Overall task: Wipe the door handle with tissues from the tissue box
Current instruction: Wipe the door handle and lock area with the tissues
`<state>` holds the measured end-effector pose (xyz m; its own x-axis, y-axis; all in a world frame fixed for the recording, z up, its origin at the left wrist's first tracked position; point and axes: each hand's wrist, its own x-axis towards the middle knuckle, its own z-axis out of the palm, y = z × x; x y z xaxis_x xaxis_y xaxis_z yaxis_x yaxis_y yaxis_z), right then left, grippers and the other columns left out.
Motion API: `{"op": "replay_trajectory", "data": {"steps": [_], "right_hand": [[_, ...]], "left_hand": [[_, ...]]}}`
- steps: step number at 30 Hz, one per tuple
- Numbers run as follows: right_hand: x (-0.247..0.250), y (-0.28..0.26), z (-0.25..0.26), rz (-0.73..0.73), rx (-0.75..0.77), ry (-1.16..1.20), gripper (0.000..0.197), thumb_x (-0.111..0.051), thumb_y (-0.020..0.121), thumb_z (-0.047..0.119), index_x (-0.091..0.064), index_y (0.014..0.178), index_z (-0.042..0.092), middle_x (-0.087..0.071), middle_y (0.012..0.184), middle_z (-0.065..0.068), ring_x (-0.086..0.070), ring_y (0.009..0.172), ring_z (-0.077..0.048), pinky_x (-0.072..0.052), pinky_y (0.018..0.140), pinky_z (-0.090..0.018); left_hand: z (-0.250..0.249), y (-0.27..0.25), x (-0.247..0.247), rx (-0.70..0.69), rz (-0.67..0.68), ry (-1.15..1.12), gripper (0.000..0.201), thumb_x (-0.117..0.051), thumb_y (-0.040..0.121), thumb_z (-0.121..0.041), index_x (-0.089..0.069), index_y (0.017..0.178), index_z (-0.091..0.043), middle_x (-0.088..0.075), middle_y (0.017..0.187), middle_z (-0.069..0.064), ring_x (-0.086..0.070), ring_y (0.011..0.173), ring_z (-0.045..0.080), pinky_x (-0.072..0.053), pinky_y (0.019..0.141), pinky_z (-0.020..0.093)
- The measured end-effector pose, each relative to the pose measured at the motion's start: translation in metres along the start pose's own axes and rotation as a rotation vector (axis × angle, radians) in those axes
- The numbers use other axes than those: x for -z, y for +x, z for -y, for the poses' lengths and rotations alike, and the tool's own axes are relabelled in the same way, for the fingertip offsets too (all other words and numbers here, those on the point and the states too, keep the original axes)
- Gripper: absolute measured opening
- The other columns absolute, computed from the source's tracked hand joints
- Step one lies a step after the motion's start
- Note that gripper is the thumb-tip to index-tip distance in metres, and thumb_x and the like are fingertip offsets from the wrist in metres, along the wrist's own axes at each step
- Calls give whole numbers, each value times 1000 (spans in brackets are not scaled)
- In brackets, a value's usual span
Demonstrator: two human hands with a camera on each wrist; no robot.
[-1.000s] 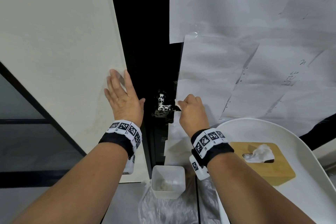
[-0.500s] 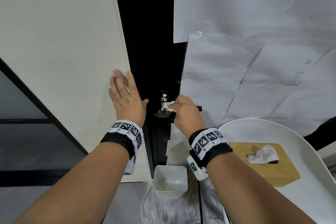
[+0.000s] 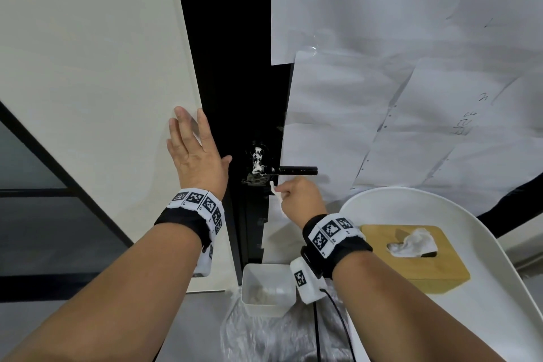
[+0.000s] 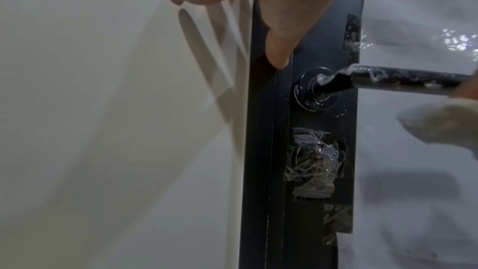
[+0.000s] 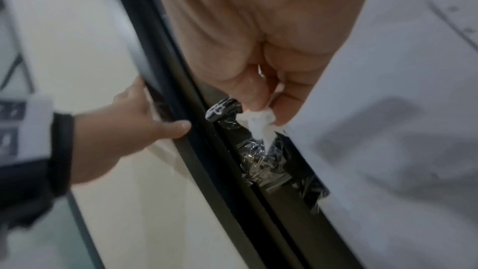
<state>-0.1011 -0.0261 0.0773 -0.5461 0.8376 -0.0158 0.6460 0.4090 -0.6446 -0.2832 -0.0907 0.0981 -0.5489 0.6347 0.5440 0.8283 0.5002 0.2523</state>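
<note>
I take this for an office or test room: a black-framed door [image 3: 235,67] beside a cream wall [image 3: 88,53], paper sheets [image 3: 411,38] taped over the door, dark glass partition panels [image 3: 35,214], and a white round table [image 3: 514,288].

White paper sheets [image 3: 411,97] taped overlapping across the door, some with faint handwriting; black door frame strip [image 4: 261,150] with crumpled clear tape [image 4: 313,161] stuck below the lock area; cream wall panel [image 3: 88,67] on the left with dark glass [image 3: 44,229] under it; small white square bin [image 3: 269,288] on the floor holding crumpled white bits, sitting on clear plastic sheeting [image 3: 264,338]; white rounded table [image 3: 499,288] at right
</note>
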Motion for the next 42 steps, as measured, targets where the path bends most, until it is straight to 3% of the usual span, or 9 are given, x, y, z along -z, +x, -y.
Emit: {"op": "replay_trajectory", "data": {"steps": [4, 9, 13, 18, 26, 32, 37, 39, 42], "right_hand": [[-1, 0, -6, -18, -257, 268, 36, -43, 87, 0, -70, 108, 11, -66, 120, -6, -58, 115, -25, -43, 104, -34], [0, 5, -5, -112, -447, 654, 25, -52, 89, 3, -65, 110, 4, -59, 73, 2, -61, 81, -24, -50, 96, -39], [2, 9, -1, -174, -555, 1001, 18, -51, 89, -4, -62, 104, -3, -55, 74, -4, -52, 67, -16, -47, 82, -31], [-7, 5, 13, -50, -486, 1332, 26, -47, 91, -11, -54, 115, -6, -62, 100, -16, -60, 85, -21, -51, 79, -27], [14, -4, 16, 48, -374, 864, 30, -52, 73, -5, -72, 88, 12, -65, 75, -4, -48, 61, -11, -35, 51, -21], [37, 1, 13, -176, -163, 806, 41, -50, 81, -8, -71, 106, 18, -60, 70, 7, -54, 61, -9, -46, 60, -19], [35, 12, -9, -310, -49, 185, 39, -45, 86, 1, -68, 115, 16, -55, 90, -9, -48, 63, -14, -40, 60, -13], [29, 10, -13, -332, 12, 31, 27, -47, 90, 5, -65, 110, 7, -45, 103, -8, -48, 78, -16, -46, 75, -23], [23, 7, -10, -331, 90, -138, 11, -49, 85, -2, -56, 87, 6, -42, 97, -12, -48, 83, -28, -47, 67, -38]], "left_hand": [[-1, 0, 0, 8, -3, 0, 113, -76, 77, -30, 9, 149, -13, 6, 155, 30, 3, 144, 45, -10, 117, 56], [-1, 0, -1, 25, 4, -5, 115, -76, 76, -30, 11, 149, -14, 6, 155, 28, 3, 144, 44, -15, 115, 58], [0, 0, -1, 26, 12, -10, 116, -77, 76, -30, 13, 149, -16, 6, 156, 28, 3, 144, 44, -16, 115, 59], [1, 0, -1, 25, 6, -18, 117, -77, 75, -30, 13, 149, -17, 6, 156, 27, 2, 144, 44, -17, 114, 60], [1, 0, -1, 14, 6, -9, 118, -77, 75, -32, 13, 149, -16, 6, 156, 27, 2, 144, 44, -17, 114, 60], [0, 0, 0, 22, 9, -12, 118, -77, 75, -31, 13, 149, -16, 7, 156, 27, 3, 144, 44, -16, 115, 59], [1, 0, 0, 25, 16, -8, 118, -77, 76, -32, 15, 149, -17, 8, 156, 26, 4, 144, 43, -15, 115, 59], [1, -1, 0, 26, 16, -6, 119, -77, 75, -32, 15, 149, -17, 8, 156, 26, 4, 144, 43, -15, 115, 59], [1, 0, 0, 20, 16, -8, 118, -77, 76, -31, 15, 149, -17, 8, 156, 27, 4, 144, 43, -14, 115, 58]]}}
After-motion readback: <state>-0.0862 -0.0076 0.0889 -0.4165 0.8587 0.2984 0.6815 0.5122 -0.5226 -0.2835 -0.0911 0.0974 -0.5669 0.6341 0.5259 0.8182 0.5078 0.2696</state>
